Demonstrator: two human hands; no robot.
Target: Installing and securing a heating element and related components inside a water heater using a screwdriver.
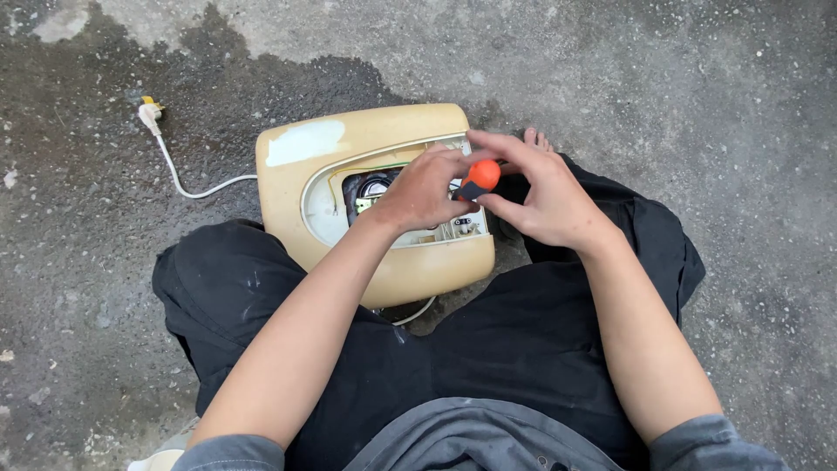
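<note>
A yellowed cream plastic appliance [323, 148] lies upside down on the concrete between my knees, its base opened so wires and dark inner parts show. My left hand [418, 190] rests over the opening and pinches the lower end of a screwdriver with an orange and black handle [479, 177]. Around the handle's top curls my right hand [545, 194], fingers gripping it from the right. The screwdriver's tip is hidden under my left hand.
A white power cord [187, 185] runs from the appliance to a plug [150, 112] at the upper left. My legs in black trousers [227, 279] flank the appliance. A bare toe [534, 137] peeks out behind my right hand. The concrete is damp and stained.
</note>
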